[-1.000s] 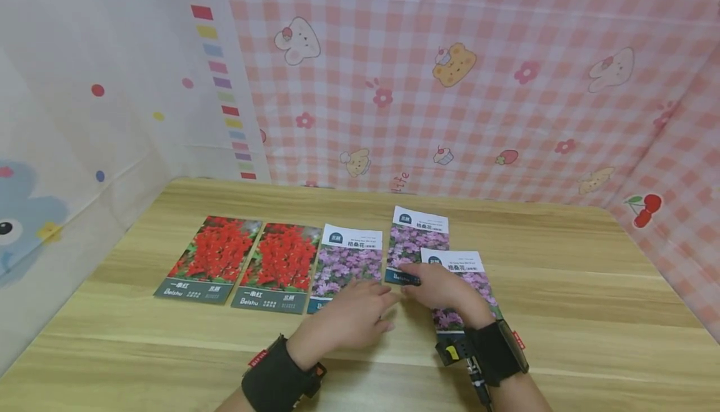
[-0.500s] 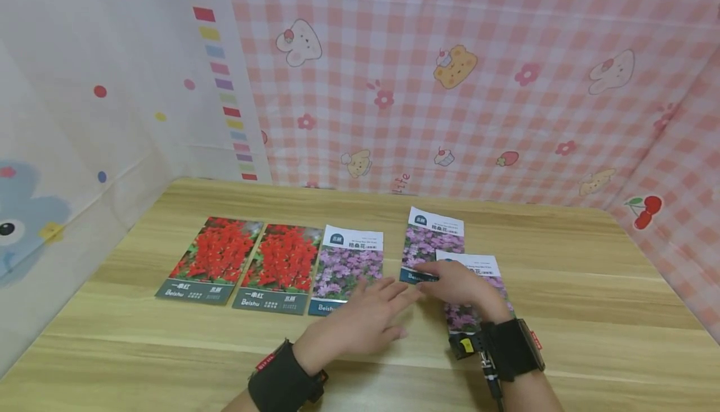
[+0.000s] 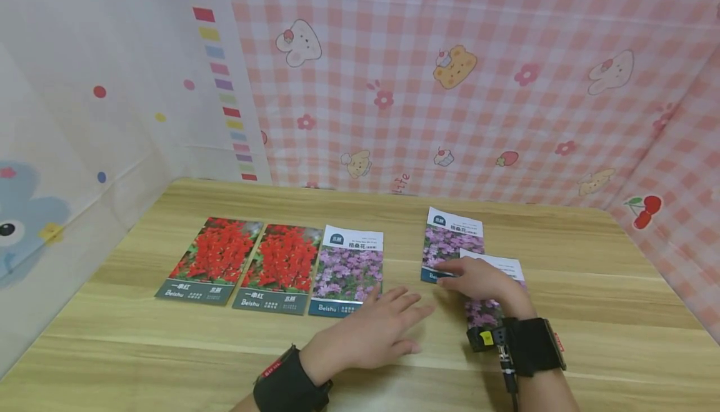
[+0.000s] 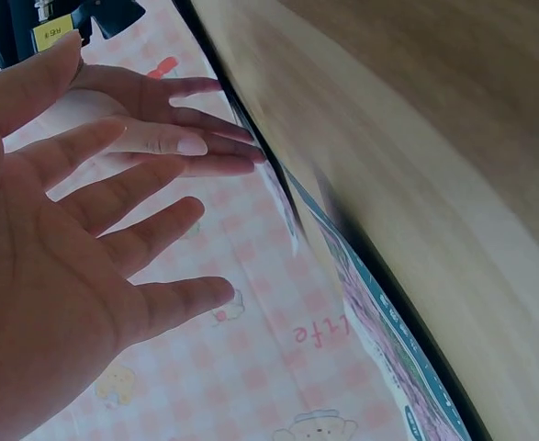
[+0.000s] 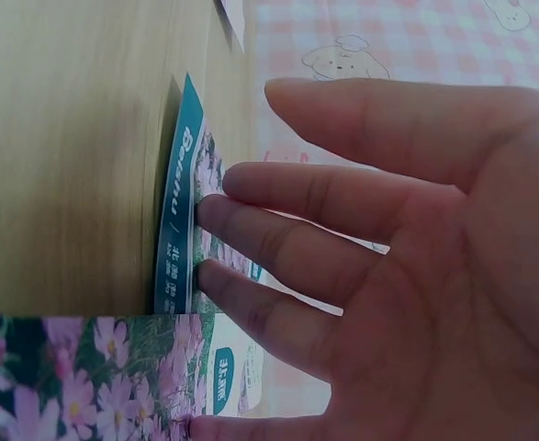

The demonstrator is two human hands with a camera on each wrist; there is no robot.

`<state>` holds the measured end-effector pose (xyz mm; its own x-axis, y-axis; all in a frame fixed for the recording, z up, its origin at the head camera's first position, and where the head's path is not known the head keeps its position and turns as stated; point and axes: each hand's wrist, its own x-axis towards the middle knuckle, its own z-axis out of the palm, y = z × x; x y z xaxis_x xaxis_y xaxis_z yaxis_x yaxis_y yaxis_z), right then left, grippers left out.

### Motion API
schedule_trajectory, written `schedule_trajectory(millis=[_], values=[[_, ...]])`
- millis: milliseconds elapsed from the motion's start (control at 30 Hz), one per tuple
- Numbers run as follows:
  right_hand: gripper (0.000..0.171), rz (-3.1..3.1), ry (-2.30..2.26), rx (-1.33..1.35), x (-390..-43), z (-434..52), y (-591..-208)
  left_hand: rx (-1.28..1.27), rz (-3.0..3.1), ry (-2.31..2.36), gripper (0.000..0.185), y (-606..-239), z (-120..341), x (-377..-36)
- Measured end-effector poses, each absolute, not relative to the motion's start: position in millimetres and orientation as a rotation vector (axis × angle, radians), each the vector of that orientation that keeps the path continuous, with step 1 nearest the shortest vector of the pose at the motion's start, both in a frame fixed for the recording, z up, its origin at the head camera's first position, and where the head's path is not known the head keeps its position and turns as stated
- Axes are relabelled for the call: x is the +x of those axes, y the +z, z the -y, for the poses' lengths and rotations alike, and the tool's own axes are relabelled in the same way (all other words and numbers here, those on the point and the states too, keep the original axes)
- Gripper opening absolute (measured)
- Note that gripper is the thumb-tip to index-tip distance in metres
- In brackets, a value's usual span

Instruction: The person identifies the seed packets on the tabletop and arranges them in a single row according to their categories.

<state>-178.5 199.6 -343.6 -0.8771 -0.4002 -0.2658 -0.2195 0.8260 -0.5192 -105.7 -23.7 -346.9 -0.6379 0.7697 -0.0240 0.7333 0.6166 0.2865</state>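
"Hands?"

"Left hand: fingers spread, nothing held, beside the left purple packet. Right hand: fingers extended, tips resting low on the upper purple packet, right of centre on the tabletop."

"Risks?"

"Lower purple packet overlaps it; a sideways push could drag both askew."

"Unseen?"

"Lower packet's middle, under the right hand; left packet's near corner, behind the left. Fingertip pressure: can't tell."

Soft light casts faint shadows across the table
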Motion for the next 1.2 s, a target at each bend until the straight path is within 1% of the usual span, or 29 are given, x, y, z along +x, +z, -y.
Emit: schedule_trajectory(millis=[367, 533, 700, 867, 1200], values=[[0.042, -2.707, -0.717, -0.388, -177.8, -208.4, -338.8, 1.277, -2.707, 0.354, 0.056, -348.8, 25.3, -106.6], [0.042, -2.748, -0.764, -0.343, -177.1, -215.6, -336.5, 1.23, -2.698, 0.395, 0.055, -347.1, 28.2, -108.4], [0.045, -2.829, -0.766, -0.241, -178.7, -222.2, -336.4, 1.154, -2.726, 0.417, 0.053, -344.2, 32.8, -113.1], [0.047, -2.894, -0.708, -0.135, -179.3, -226.6, -337.4, 1.079, -2.761, 0.54, 0.051, -342.7, 40.0, -117.7], [0.048, -2.912, -0.749, -0.051, -177.5, -232.5, -336.0, 1.015, -2.747, 0.613, 0.049, -340.1, 46.4, -120.3]])
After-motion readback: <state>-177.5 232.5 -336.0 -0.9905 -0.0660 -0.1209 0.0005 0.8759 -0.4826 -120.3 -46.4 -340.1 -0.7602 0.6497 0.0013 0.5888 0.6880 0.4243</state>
